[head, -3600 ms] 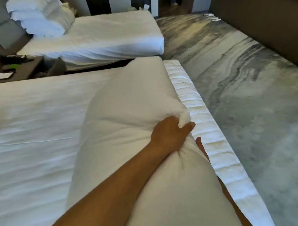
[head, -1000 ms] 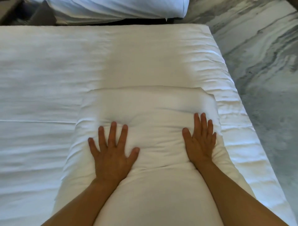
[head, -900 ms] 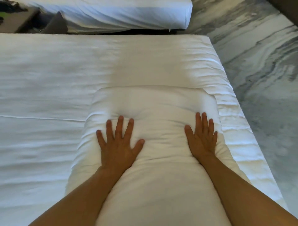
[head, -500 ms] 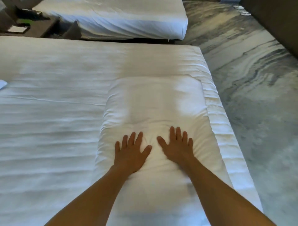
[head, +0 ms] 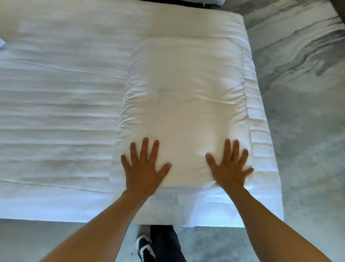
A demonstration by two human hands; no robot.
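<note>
A white pillow (head: 184,101) lies flat on the right part of a white-sheeted bed (head: 61,112), its long side running away from me. My left hand (head: 144,168) presses flat on the pillow's near left corner, fingers spread. My right hand (head: 230,167) presses flat on the near right corner, fingers spread as well. Neither hand grips the fabric.
The bed's near edge (head: 56,211) runs across below my hands, and its right edge (head: 261,119) drops to grey marbled carpet (head: 302,93). My leg and dark shoe (head: 144,248) stand on the floor at the bed's edge. A second bed's corner (head: 212,1) shows at the top.
The pillow was held bunched in one hand, then laid flat. Since half a second ago my hands have slid apart from the pillow's middle to its near corners.
</note>
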